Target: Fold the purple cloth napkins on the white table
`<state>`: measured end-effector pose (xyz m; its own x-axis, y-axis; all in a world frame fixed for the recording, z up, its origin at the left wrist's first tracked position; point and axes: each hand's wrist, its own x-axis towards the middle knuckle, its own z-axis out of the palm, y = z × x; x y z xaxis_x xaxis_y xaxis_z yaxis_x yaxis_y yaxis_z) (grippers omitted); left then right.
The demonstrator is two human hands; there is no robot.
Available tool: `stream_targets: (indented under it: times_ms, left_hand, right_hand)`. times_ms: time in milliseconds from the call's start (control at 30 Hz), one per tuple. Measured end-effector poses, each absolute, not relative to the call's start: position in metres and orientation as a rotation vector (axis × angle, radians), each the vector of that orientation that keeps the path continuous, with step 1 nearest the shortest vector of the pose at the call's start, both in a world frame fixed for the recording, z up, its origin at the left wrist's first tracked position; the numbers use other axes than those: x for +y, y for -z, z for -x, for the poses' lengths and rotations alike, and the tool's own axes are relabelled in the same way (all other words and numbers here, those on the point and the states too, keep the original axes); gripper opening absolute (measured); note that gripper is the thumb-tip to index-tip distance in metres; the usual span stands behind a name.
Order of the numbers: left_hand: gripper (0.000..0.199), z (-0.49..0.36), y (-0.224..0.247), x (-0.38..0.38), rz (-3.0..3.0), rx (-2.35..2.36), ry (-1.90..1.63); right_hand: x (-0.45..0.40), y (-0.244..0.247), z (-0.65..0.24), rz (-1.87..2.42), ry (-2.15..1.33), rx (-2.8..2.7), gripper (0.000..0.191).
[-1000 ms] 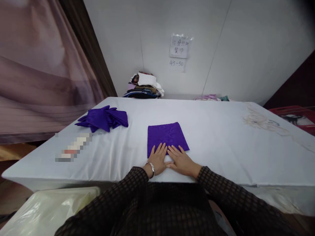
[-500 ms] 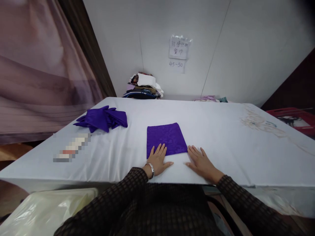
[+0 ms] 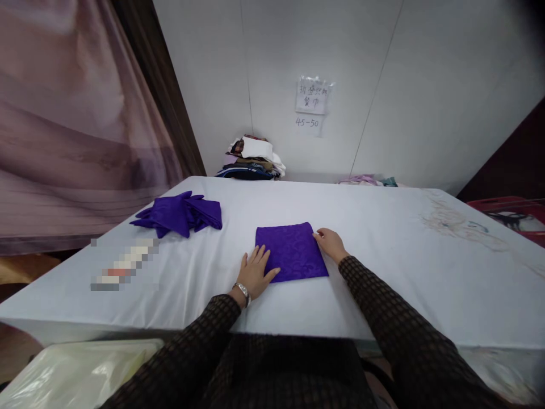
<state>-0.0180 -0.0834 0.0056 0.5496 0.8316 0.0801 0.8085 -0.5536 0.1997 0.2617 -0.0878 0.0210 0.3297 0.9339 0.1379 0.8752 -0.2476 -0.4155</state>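
Observation:
A folded purple cloth napkin (image 3: 293,253) with a tone-on-tone pattern lies flat on the white-covered table (image 3: 366,301) in front of me. Across its lower left corner rests my left hand (image 3: 255,272), open, with the fingers spread and a silver band on the wrist. At the napkin's right edge, near the far corner, my right hand (image 3: 332,243) has its fingers curled in a pinch on the cloth. The tips of that pinch are small and partly hidden.
Several folded purple napkins (image 3: 179,213) lie in a heap at the left. A blurred-out item (image 3: 125,266) sits nearer me. A clothes pile (image 3: 251,158) stands behind the table, below a paper sign (image 3: 314,96). A red crate (image 3: 511,213) is at the right.
My right hand has moved up and left from the near corner to the napkin's right edge, its fingers now curled. My left hand has shifted slightly left. The camera view has tilted a little.

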Motion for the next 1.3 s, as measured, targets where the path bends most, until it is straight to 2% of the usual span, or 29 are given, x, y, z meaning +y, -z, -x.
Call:
stream_targets:
  times_ms: [233,700,1000,1300]
  left_hand:
    - [0.068,0.021,0.009,-0.073,-2.540,1.469,-0.193]
    - [0.067,0.023,0.009,-0.072,-2.537,1.428,-0.221]
    - [0.066,0.022,0.007,-0.072,-2.524,1.430,-0.235]
    - [0.064,0.023,0.008,-0.075,-2.500,1.408,-0.283]
  right_hand:
    - [-0.042,-0.018,-0.251,2.361,-0.265,-1.462,0.033]
    - [-0.034,-0.006,-0.258,2.427,-0.222,-1.468,0.022]
    - [-0.027,-0.009,-0.264,2.483,-0.310,-1.410,0.034]
    - [-0.019,-0.013,-0.265,2.528,-0.358,-1.433,0.021]
